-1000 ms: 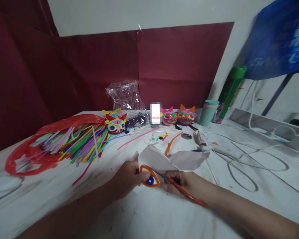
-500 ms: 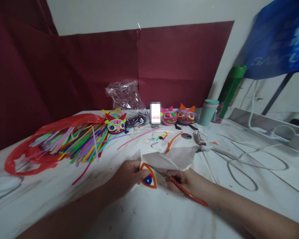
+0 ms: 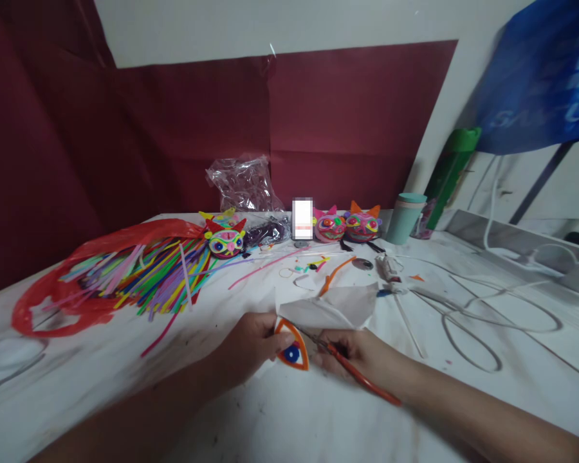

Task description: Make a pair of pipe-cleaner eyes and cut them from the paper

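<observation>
Pinched between the thumb and fingers of my left hand (image 3: 257,341) is an eye-shaped craft piece (image 3: 293,352) with an orange border, white inside and a blue pupil. A sheet of white paper (image 3: 332,307) rises behind it and looks joined to its upper edge. My right hand (image 3: 350,352) grips scissors (image 3: 361,376) with orange-red handles. The blades point left and lie along the right edge of the eye, where it meets the paper. Part of the eye's left side is hidden by my left thumb.
Colourful pipe cleaners (image 3: 159,280) lie on a red plastic bag (image 3: 33,315) at left. Decorated animal heads (image 3: 361,223) line the back, beside a green cup (image 3: 405,218). A glue gun (image 3: 388,270), its cable (image 3: 444,302) and an orange strip (image 3: 338,275) lie beyond my hands.
The eye piece has shifted slightly right and down and turned a little in my left hand. The paper sheet has moved slightly. My right hand still holds the scissors at its edge.
</observation>
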Motion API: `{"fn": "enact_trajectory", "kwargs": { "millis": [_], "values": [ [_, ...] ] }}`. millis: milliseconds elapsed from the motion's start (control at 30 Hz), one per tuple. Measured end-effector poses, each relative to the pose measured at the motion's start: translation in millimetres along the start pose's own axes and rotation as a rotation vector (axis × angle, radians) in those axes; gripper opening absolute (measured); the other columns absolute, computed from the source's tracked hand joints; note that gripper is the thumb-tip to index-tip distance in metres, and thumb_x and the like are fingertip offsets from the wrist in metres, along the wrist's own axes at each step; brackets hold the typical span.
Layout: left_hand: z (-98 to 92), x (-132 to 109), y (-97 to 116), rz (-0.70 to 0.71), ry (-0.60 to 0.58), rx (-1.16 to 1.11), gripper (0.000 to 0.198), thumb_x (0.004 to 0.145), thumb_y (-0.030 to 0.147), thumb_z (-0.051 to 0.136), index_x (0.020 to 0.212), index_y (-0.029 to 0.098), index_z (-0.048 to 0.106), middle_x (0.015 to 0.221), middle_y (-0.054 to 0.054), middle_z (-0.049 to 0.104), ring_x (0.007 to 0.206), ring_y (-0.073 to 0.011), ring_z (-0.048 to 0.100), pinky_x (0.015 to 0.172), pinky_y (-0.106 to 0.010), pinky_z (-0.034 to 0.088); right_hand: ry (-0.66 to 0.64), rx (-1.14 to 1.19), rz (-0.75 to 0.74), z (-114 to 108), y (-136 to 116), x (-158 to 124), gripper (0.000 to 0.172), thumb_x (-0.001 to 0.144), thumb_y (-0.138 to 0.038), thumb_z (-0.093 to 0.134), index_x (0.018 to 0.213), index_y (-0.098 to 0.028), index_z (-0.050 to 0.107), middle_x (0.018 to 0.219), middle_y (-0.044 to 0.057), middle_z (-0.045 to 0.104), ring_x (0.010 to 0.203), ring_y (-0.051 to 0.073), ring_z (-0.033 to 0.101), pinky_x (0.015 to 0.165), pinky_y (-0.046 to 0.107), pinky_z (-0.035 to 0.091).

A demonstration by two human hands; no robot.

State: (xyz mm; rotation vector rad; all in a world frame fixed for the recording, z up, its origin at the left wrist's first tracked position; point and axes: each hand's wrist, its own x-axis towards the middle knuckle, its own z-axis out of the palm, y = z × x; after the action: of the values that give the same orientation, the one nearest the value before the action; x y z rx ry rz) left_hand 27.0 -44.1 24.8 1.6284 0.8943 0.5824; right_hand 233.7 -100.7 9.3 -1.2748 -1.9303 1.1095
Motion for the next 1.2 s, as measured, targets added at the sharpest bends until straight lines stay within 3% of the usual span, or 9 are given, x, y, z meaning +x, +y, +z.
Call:
{"fn": "enact_trajectory", "kwargs": {
  "millis": [233, 467, 633, 867, 1000, 1200],
  "values": [
    [-2.8, 3, -11, 0.04, 0.018, 0.014, 0.021, 0.074, 0.033, 0.057, 0.071, 0.013, 0.064, 0.062, 0.001, 0.058, 0.061, -0.0112, 0.049, 0.059, -0.023, 0.037, -0.004, 0.112, -0.08, 1, 7, 3, 0.025, 0.077, -0.036, 0.063, 0.07, -0.019, 0.045, 0.064, -0.004, 0.038, 0.056, 0.01, 0.034, 0.049, 0.021, 0.03],
    [-3.0, 4, -12, 0.05, -0.036, 0.009, 0.022, 0.075, 0.032, 0.057, 0.072, 0.012, 0.063, 0.063, 0.0, 0.057, 0.061, -0.0113, 0.049, 0.059, -0.024, 0.037, 0.046, 0.043, -0.15, 3, 2, 3, 0.023, 0.076, -0.028, 0.061, 0.065, -0.02, 0.042, 0.061, -0.005, 0.035, 0.054, 0.01, 0.034, 0.047, 0.02, 0.031],
    [-3.3, 5, -13, 0.059, -0.028, 0.024, 0.02, 0.074, 0.031, 0.057, 0.069, 0.013, 0.062, 0.06, 0.002, 0.057, 0.058, -0.0106, 0.05, 0.057, -0.023, 0.037, 0.072, 0.136, -0.154, 6, 3, 3, 0.016, 0.076, -0.03, 0.062, 0.082, -0.02, 0.051, 0.07, -0.002, 0.046, 0.063, 0.013, 0.043, 0.057, 0.024, 0.04],
    [-0.6, 4, -2, -0.01, 0.067, -0.18, 0.017, 0.069, 0.031, 0.061, 0.069, 0.016, 0.053, 0.065, -0.003, 0.069, 0.059, -0.0178, 0.065, 0.054, -0.026, 0.044, 0.032, 0.085, -0.066, -2, 6, 3, 0.035, 0.079, -0.043, 0.058, 0.061, -0.018, 0.043, 0.057, -0.005, 0.032, 0.051, 0.008, 0.029, 0.044, 0.02, 0.025],
    [-2.8, 4, 1, -0.015, 0.095, -0.211, 0.017, 0.066, 0.029, 0.063, 0.068, 0.016, 0.051, 0.058, -0.001, 0.067, 0.048, -0.0136, 0.061, 0.05, -0.024, 0.042, 0.039, 0.034, -0.069, -6, 9, 3, 0.041, 0.081, -0.049, 0.054, 0.058, -0.018, 0.04, 0.057, -0.005, 0.031, 0.051, 0.008, 0.028, 0.044, 0.02, 0.023],
    [-5.1, 4, 2, -0.003, 0.083, -0.189, 0.015, 0.066, 0.028, 0.062, 0.068, 0.016, 0.054, 0.057, 0.0, 0.066, 0.044, -0.011, 0.057, 0.049, -0.024, 0.04, 0.016, -0.002, -0.047, -8, 4, 1, 0.036, 0.079, -0.044, 0.059, 0.062, -0.017, 0.043, 0.058, -0.005, 0.032, 0.053, 0.008, 0.029, 0.045, 0.02, 0.023]
  ]
}}
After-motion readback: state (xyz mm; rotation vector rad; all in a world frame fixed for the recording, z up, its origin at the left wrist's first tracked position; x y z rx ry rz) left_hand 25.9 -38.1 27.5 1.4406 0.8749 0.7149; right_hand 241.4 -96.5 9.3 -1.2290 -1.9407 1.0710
